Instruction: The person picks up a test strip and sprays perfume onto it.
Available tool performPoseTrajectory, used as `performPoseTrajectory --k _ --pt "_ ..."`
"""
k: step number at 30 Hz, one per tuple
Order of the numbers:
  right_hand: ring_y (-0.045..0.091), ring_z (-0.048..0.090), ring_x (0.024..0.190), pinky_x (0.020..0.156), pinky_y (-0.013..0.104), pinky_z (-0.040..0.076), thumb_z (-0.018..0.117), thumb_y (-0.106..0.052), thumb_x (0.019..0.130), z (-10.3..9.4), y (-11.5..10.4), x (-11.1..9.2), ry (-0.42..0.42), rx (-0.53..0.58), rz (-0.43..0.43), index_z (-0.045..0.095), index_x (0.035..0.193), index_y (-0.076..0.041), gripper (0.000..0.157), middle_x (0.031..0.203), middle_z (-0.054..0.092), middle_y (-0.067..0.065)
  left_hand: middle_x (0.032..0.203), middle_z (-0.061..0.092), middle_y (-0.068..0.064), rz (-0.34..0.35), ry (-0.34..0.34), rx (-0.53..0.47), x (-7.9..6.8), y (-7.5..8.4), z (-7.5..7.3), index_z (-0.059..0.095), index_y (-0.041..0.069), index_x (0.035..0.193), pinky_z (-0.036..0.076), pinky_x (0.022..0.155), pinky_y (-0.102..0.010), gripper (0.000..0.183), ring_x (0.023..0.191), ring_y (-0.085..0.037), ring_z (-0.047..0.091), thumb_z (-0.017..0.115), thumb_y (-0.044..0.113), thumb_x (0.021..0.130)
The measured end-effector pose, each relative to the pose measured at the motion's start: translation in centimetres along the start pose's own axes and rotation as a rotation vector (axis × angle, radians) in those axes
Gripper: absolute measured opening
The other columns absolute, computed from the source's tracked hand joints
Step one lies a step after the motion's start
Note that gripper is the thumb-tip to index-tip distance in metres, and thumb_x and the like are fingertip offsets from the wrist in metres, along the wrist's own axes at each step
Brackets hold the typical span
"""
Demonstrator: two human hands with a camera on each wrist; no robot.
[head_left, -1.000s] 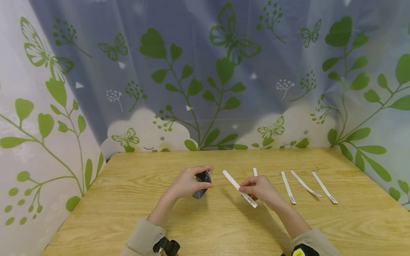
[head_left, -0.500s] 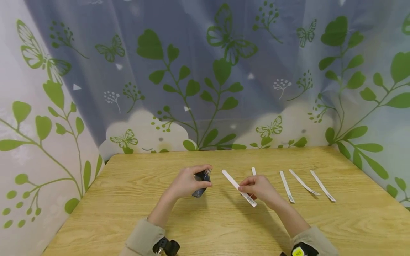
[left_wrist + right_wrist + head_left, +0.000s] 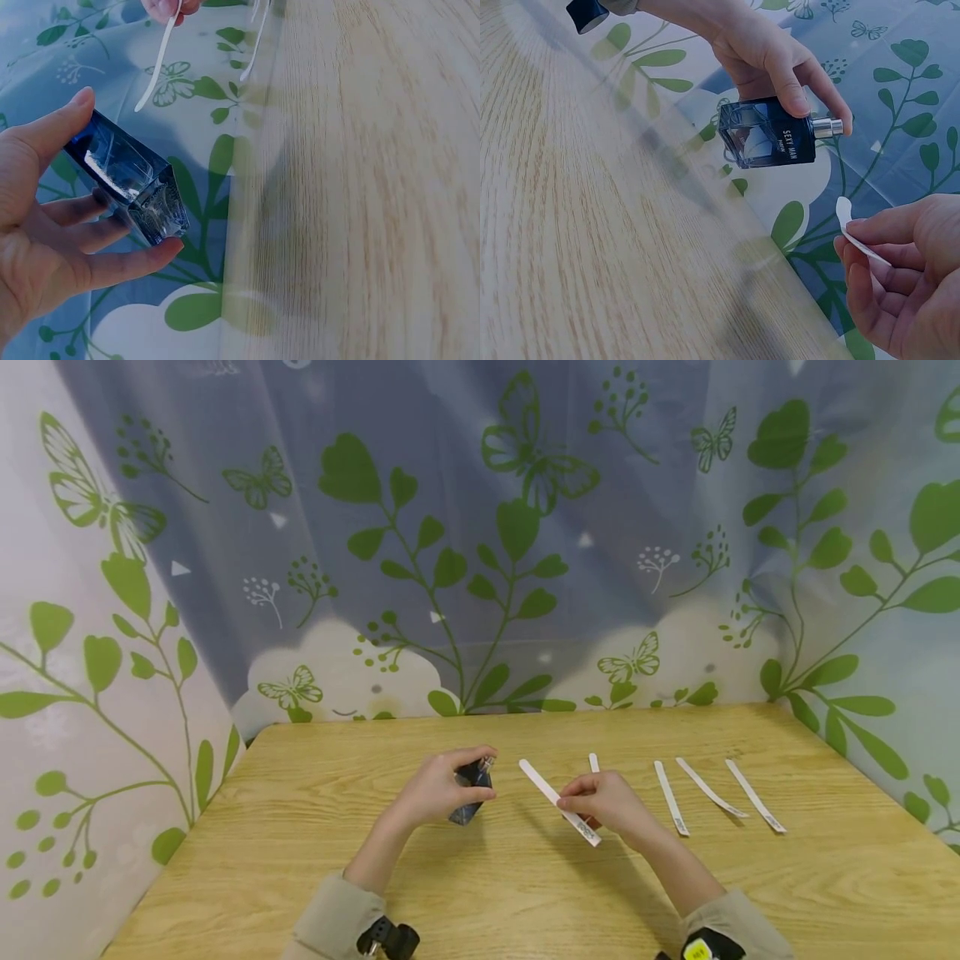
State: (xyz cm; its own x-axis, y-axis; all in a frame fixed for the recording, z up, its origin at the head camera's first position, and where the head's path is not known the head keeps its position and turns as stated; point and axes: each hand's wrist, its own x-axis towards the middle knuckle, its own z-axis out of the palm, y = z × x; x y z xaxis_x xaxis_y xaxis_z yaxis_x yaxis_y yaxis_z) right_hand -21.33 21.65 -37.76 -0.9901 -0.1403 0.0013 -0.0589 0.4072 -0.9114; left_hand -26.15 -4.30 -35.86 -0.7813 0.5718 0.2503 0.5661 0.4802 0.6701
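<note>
My left hand (image 3: pixel 435 789) grips a dark blue glass perfume bottle (image 3: pixel 468 811), held tilted above the table. In the right wrist view the thumb lies on the label side of the bottle (image 3: pixel 765 135), and a fingertip sits over the end of its silver spray nozzle (image 3: pixel 826 127). My right hand (image 3: pixel 617 807) pinches a white paper perfume test strip (image 3: pixel 537 779) between thumb and fingers. The strip's rounded end points toward the bottle, a short gap away, and its printed end sticks out below the hand. In the left wrist view, the bottle's thick base (image 3: pixel 161 210) faces the camera.
Three test strips lie spread out on the right of the wooden table (image 3: pixel 300 777): a left one (image 3: pixel 671 797), a bent middle one (image 3: pixel 708 787) and a right one (image 3: pixel 756 797). Another strip (image 3: pixel 594 762) is partly hidden behind my right hand. A patterned curtain (image 3: pixel 450 527) hangs behind the table.
</note>
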Motion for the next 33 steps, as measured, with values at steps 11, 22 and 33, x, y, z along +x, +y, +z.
performPoseTrajectory --k 11,22,33 --pt "0.015 0.058 0.064 0.059 0.035 0.05 0.068 -0.013 0.084 0.05 0.09 0.15 0.011 -0.009 0.012 0.068 0.093 0.004 0.018 0.076 0.065 0.006 0.132 0.052 -0.004 -0.009 -0.019 -0.009 -0.02 -0.11 0.03 0.054 0.022 0.132 0.045 0.087 -0.041 0.053 0.117 -0.024 0.05 0.072 0.029 0.082" --pt "0.015 0.058 0.065 0.059 0.035 0.05 0.066 -0.013 0.085 -0.08 0.12 0.06 -0.001 0.001 0.006 0.067 0.094 0.004 0.019 0.078 0.066 0.007 0.134 0.051 -0.004 -0.005 -0.014 -0.021 -0.13 -0.16 0.12 0.053 0.021 0.133 0.044 0.089 -0.043 0.055 0.119 -0.024 0.049 0.072 0.032 0.082" --pt "0.015 0.058 0.065 0.059 0.036 0.05 0.067 -0.013 0.085 -0.11 0.16 0.1 0.0 0.0 -0.001 0.067 0.093 0.004 0.019 0.077 0.066 0.007 0.132 0.052 -0.006 0.003 0.011 -0.024 -0.19 -0.26 0.23 0.054 0.019 0.132 0.047 0.076 -0.036 0.051 0.11 -0.022 0.053 0.071 0.025 0.083"
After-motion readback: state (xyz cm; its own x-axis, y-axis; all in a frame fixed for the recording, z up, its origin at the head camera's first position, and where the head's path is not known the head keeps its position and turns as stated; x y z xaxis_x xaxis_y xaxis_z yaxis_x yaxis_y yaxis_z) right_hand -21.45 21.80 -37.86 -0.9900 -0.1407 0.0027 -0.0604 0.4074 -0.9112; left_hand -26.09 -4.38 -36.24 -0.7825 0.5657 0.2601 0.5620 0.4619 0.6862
